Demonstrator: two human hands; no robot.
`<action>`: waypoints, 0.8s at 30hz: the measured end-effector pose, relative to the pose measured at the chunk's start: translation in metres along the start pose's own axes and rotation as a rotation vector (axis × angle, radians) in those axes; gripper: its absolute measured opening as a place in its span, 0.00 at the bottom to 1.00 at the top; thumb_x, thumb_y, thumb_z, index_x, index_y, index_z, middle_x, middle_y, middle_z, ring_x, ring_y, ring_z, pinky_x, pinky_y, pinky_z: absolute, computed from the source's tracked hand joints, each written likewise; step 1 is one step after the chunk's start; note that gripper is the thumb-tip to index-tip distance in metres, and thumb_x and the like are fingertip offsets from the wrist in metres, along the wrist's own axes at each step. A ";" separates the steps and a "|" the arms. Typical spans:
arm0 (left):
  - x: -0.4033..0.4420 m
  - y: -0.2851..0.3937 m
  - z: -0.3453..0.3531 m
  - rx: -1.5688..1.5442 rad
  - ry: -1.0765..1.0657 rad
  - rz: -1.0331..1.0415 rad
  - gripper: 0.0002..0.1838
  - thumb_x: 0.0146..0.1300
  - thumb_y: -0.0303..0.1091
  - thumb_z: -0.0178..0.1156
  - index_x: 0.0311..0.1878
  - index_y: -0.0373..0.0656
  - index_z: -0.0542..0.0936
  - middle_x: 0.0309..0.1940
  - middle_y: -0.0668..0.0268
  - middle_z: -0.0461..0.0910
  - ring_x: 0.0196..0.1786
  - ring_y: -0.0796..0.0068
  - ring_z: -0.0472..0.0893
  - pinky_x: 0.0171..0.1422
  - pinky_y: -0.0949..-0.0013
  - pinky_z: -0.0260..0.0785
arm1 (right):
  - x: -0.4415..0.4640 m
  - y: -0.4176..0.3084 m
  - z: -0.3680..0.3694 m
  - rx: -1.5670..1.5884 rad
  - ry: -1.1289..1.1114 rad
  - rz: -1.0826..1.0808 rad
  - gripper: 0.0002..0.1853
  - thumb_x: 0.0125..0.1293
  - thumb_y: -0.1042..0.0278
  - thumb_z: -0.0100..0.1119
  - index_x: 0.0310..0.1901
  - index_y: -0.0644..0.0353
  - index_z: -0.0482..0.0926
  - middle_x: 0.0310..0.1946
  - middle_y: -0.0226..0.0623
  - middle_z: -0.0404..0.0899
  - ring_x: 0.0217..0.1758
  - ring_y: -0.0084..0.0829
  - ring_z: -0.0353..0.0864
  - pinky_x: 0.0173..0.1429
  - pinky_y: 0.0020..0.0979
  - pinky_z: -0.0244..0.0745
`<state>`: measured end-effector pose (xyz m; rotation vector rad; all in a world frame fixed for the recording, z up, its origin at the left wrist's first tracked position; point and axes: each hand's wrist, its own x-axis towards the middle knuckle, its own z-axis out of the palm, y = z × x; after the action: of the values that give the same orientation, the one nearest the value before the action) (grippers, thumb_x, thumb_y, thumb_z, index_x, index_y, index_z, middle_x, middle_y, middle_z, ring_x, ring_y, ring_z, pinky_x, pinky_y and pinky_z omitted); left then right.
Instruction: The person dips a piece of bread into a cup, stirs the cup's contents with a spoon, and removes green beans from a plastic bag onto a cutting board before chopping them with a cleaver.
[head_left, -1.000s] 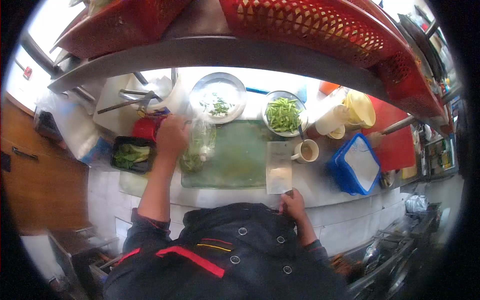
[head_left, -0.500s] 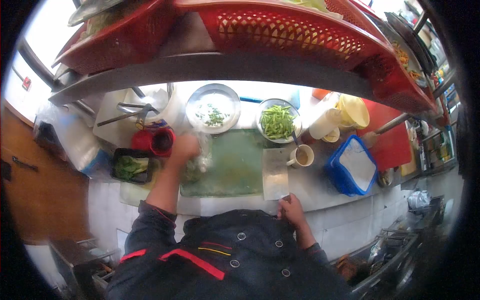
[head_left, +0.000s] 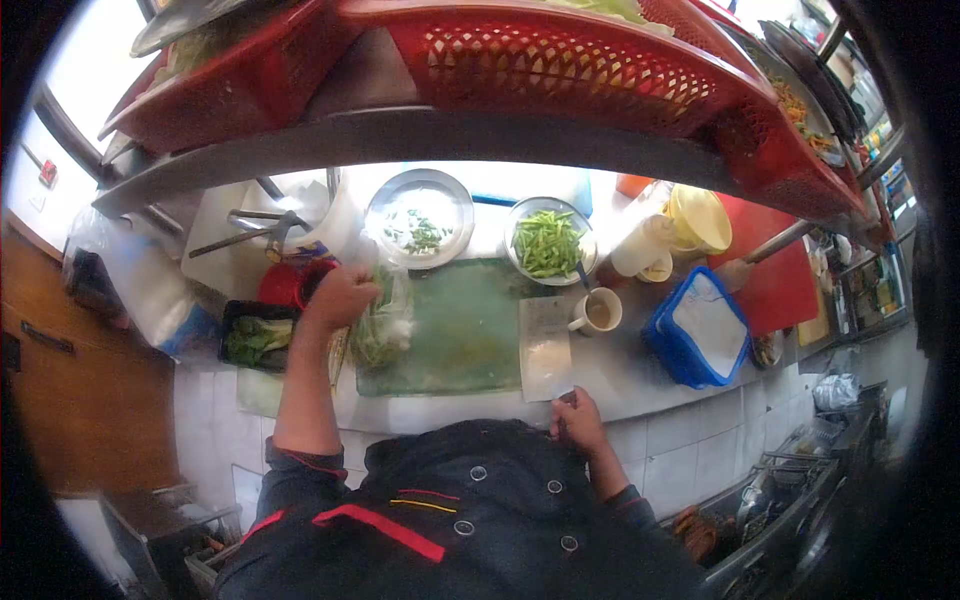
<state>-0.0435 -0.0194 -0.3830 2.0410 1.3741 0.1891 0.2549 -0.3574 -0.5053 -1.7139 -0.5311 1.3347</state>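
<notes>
My left hand (head_left: 343, 297) is closed on the top of a clear plastic bag (head_left: 383, 330) with greens inside, at the left side of the green cutting board (head_left: 465, 330). My right hand (head_left: 577, 414) grips the handle of a cleaver (head_left: 546, 350), whose broad blade lies flat at the board's right edge. Behind the board stand a metal plate (head_left: 420, 195) with chopped green and white bits and a bowl (head_left: 592, 268) of cut green stalks (head_left: 547, 244). A black tray (head_left: 232, 345) of leafy greens sits left of my left forearm.
Right of the cleaver stand a mug (head_left: 598, 311) with a spoon, a blue tub (head_left: 672, 352) and a red board (head_left: 785, 285). Red cups (head_left: 283, 285) are behind the black tray. Overhead runs a metal shelf (head_left: 430, 137) with red baskets (head_left: 570, 70).
My left hand first moved right, then back left, with the bag. The view has shifted slightly. My right hand stays on the cleaver.
</notes>
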 end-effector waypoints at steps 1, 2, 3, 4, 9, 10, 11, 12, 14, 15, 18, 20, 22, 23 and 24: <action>-0.005 -0.001 -0.006 -0.175 -0.102 0.040 0.14 0.53 0.38 0.59 0.35 0.34 0.81 0.28 0.57 0.80 0.34 0.66 0.81 0.40 0.62 0.72 | -0.002 -0.001 0.002 -0.002 0.005 0.002 0.07 0.68 0.70 0.55 0.39 0.61 0.68 0.21 0.33 0.73 0.18 0.27 0.75 0.21 0.31 0.72; -0.005 -0.011 -0.008 -0.178 -0.101 0.038 0.14 0.53 0.38 0.59 0.35 0.34 0.81 0.28 0.57 0.80 0.34 0.66 0.81 0.40 0.62 0.72 | -0.004 -0.003 0.003 -0.005 0.003 0.004 0.07 0.68 0.70 0.55 0.39 0.61 0.68 0.21 0.33 0.73 0.18 0.27 0.75 0.21 0.31 0.72; -0.008 -0.016 -0.012 -0.254 -0.013 0.305 0.14 0.54 0.37 0.60 0.36 0.34 0.80 0.28 0.59 0.79 0.35 0.70 0.79 0.40 0.65 0.71 | -0.007 -0.008 0.005 -0.026 0.021 0.000 0.06 0.68 0.70 0.55 0.39 0.61 0.69 0.21 0.33 0.73 0.18 0.27 0.75 0.22 0.30 0.72; -0.010 -0.018 -0.013 -0.327 0.078 0.573 0.14 0.55 0.37 0.60 0.37 0.34 0.80 0.29 0.61 0.77 0.36 0.74 0.78 0.41 0.67 0.71 | -0.009 -0.010 0.007 -0.046 0.039 -0.003 0.06 0.67 0.70 0.55 0.39 0.62 0.69 0.21 0.33 0.73 0.18 0.26 0.74 0.22 0.30 0.71; -0.012 -0.003 -0.012 -0.200 0.171 0.104 0.12 0.58 0.32 0.57 0.42 0.35 0.80 0.38 0.62 0.80 0.41 0.71 0.79 0.48 0.67 0.72 | -0.017 -0.012 0.009 -0.190 0.062 -0.063 0.07 0.67 0.70 0.56 0.40 0.64 0.70 0.22 0.34 0.74 0.18 0.25 0.75 0.24 0.29 0.71; -0.008 -0.006 -0.010 0.155 0.212 0.133 0.12 0.60 0.30 0.55 0.43 0.34 0.80 0.39 0.63 0.80 0.41 0.70 0.79 0.51 0.67 0.72 | -0.018 -0.017 0.009 -0.267 0.071 -0.069 0.08 0.66 0.70 0.56 0.41 0.64 0.71 0.23 0.34 0.75 0.19 0.25 0.75 0.24 0.29 0.71; -0.005 -0.011 -0.013 0.154 0.215 0.135 0.12 0.60 0.30 0.55 0.43 0.34 0.80 0.39 0.63 0.80 0.41 0.70 0.79 0.51 0.67 0.72 | -0.017 -0.017 0.009 -0.268 0.073 -0.072 0.08 0.66 0.70 0.56 0.41 0.64 0.71 0.23 0.34 0.75 0.19 0.25 0.75 0.24 0.29 0.71; -0.007 -0.008 -0.020 0.088 0.231 0.250 0.13 0.62 0.29 0.53 0.47 0.34 0.79 0.40 0.64 0.81 0.42 0.69 0.80 0.51 0.66 0.72 | -0.019 -0.014 0.009 -0.257 0.081 -0.099 0.09 0.66 0.70 0.57 0.43 0.65 0.71 0.23 0.34 0.75 0.19 0.25 0.75 0.25 0.29 0.71; -0.015 0.008 -0.028 0.019 0.247 0.364 0.15 0.63 0.27 0.52 0.51 0.34 0.78 0.41 0.64 0.81 0.43 0.69 0.80 0.52 0.65 0.73 | -0.024 -0.013 0.010 -0.247 0.089 -0.127 0.11 0.65 0.70 0.57 0.44 0.66 0.72 0.23 0.33 0.75 0.19 0.25 0.75 0.25 0.29 0.71; -0.018 0.025 -0.028 -0.604 0.174 0.269 0.17 0.64 0.26 0.52 0.55 0.34 0.76 0.41 0.64 0.81 0.43 0.71 0.80 0.51 0.67 0.73 | -0.027 -0.018 0.011 -0.334 0.101 -0.132 0.11 0.64 0.70 0.58 0.45 0.66 0.72 0.24 0.33 0.76 0.20 0.25 0.76 0.26 0.29 0.71; -0.008 0.011 -0.024 -1.056 0.169 0.156 0.23 0.63 0.25 0.55 0.62 0.34 0.72 0.43 0.62 0.82 0.45 0.73 0.80 0.51 0.70 0.73 | -0.025 -0.014 0.012 -0.441 0.118 -0.198 0.14 0.64 0.69 0.59 0.47 0.66 0.73 0.25 0.34 0.77 0.21 0.24 0.77 0.28 0.30 0.72; 0.004 -0.003 -0.014 -0.891 0.241 0.157 0.26 0.61 0.25 0.56 0.64 0.34 0.70 0.44 0.61 0.82 0.46 0.74 0.80 0.51 0.72 0.72 | -0.027 -0.014 0.013 -0.459 0.131 -0.251 0.15 0.63 0.69 0.60 0.49 0.66 0.73 0.26 0.34 0.78 0.22 0.24 0.77 0.29 0.30 0.72; 0.010 -0.011 -0.002 -0.692 0.048 0.177 0.26 0.58 0.26 0.59 0.62 0.32 0.72 0.44 0.60 0.83 0.44 0.74 0.81 0.50 0.74 0.72 | -0.033 -0.028 0.015 -0.440 0.092 -0.227 0.20 0.61 0.62 0.61 0.53 0.61 0.75 0.36 0.45 0.83 0.38 0.40 0.84 0.45 0.39 0.78; 0.016 -0.017 0.007 -0.690 0.046 0.180 0.26 0.58 0.26 0.59 0.62 0.32 0.72 0.44 0.60 0.83 0.44 0.74 0.81 0.50 0.74 0.72 | -0.035 -0.036 0.016 -0.438 0.094 -0.228 0.20 0.61 0.62 0.61 0.53 0.61 0.75 0.36 0.45 0.83 0.38 0.40 0.84 0.45 0.39 0.78; 0.021 -0.025 0.020 -0.659 0.075 0.208 0.25 0.56 0.27 0.60 0.59 0.32 0.74 0.42 0.59 0.83 0.43 0.73 0.81 0.49 0.72 0.72 | -0.035 -0.045 0.016 -0.497 0.052 -0.235 0.20 0.61 0.63 0.61 0.53 0.62 0.75 0.36 0.45 0.83 0.35 0.38 0.84 0.42 0.38 0.78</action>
<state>-0.0444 -0.0040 -0.4178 1.6149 0.9603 0.7144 0.2360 -0.3547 -0.4490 -1.9964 -1.0670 1.0398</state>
